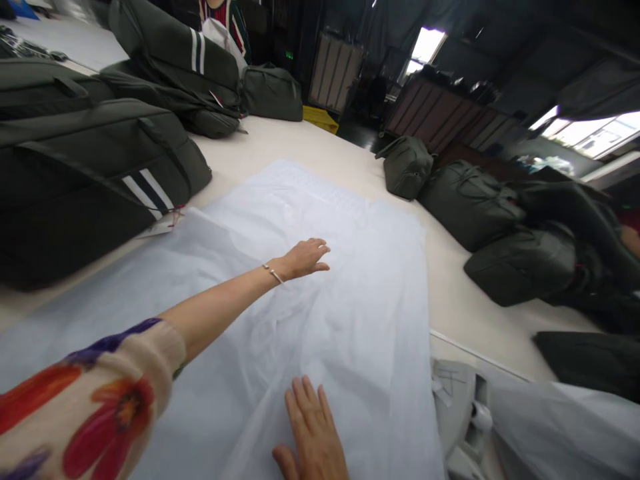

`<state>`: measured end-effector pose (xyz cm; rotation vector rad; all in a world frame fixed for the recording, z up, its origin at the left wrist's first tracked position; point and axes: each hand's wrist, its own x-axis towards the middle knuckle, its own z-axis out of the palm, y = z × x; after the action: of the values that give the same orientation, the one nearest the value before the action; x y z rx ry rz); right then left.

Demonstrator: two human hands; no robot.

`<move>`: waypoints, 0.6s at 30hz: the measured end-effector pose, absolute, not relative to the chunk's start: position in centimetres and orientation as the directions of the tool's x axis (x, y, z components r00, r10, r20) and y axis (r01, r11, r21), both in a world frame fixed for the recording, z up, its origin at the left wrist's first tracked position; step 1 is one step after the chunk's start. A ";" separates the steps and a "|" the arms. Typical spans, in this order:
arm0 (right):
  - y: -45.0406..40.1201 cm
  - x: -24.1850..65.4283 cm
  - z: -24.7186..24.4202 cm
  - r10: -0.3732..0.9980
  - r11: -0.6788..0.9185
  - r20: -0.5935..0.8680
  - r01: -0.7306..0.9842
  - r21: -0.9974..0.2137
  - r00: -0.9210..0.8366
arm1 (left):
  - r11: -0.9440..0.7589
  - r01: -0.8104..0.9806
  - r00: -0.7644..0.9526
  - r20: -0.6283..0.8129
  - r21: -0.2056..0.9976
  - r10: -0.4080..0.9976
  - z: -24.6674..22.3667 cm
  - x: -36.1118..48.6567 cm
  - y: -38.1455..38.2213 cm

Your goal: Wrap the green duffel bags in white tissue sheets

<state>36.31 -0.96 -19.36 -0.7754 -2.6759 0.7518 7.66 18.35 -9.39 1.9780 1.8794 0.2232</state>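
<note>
A large translucent white plastic sheet (350, 313), wrinkled in places, lies over the pale table. My left hand (304, 259), with a thin bracelet at the wrist, reaches out over the middle of the sheet, fingers extended and thumb apart, holding nothing. Nearer to me, my right hand (315, 430) rests palm down on the sheet with its fingers spread. A dark green bag (90, 180) with white stripes and a tag stands beside the sheet's left edge.
More dark bags (175, 60) are piled at the back left, and others (470, 200) line the right side of the table (345, 157). A grey machine part (460, 407) sits at the lower right. A person in striped clothing (233, 23) is at the far side.
</note>
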 end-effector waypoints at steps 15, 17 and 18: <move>-11.8 37.5 -16.1 0.791 0.576 0.027 0.729 -0.370 -0.611 | 0.165 0.908 0.036 -0.464 0.384 0.885 -14.9 14.5 -20.1; -15.1 38.6 -17.2 0.835 0.494 -0.066 0.796 -0.350 -0.547 | 0.192 0.884 0.016 -0.439 0.427 0.898 -15.6 14.3 -20.3; -16.1 39.0 -18.1 0.839 0.476 -0.097 0.809 -0.345 -0.535 | 0.220 0.856 0.004 -0.431 0.468 0.902 -15.7 14.1 -20.3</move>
<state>38.98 -16.10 -18.07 -1.4694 -2.6247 0.5425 14.08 -20.27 -15.68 1.6263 1.8382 0.0895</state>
